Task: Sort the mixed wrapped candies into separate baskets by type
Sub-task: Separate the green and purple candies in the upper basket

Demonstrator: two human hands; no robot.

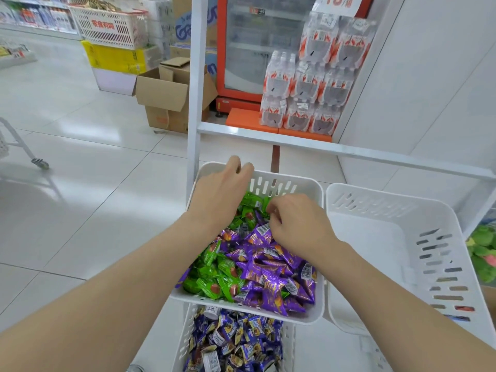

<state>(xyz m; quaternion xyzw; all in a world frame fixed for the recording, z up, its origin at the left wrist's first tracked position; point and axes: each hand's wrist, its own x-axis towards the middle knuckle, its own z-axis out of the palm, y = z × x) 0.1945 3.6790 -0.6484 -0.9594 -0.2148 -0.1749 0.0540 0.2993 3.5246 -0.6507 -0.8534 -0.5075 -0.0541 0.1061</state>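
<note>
Baskets (319,189) three, hands (298,226) two, candies (257,267) heaped.

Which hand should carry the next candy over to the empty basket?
Probably right. The right hand is down in the candies, beside the empty basket; the left hand is at the far rim of the mixed basket, farther off.

An open cardboard box (163,95) sits on a glossy white tiled floor (80,183). Shrink-wrapped bottle packs (311,81) are stacked before a red-framed cooler (257,36).
</note>
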